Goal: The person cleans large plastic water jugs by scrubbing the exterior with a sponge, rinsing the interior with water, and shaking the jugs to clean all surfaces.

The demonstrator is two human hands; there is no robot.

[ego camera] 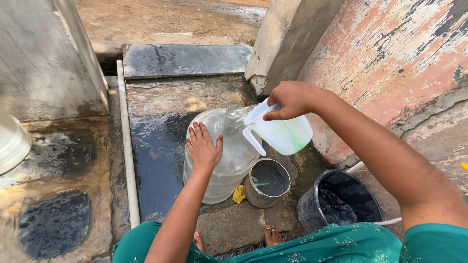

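The big clear water bottle (226, 156) stands on the wet stone floor (156, 141) at centre, partly filled, with the left hand (204, 147) laid flat and open on its shoulder. At 4 o'clock from it a black bucket (312, 209) holds dark water, and between the two sits a steel pot (258, 195), also with water. Smallest, a white plastic jug (282, 134) is tilted over the bottle's mouth at 1 o'clock, the right hand's (290, 100) grip clamped on its rim.

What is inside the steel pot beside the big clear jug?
The steel pot holds water partway up, its surface dark and reflective. Nothing shows floating in it. The pot's bottom cannot be made out through the water, and the near inner wall is hidden by the rim.
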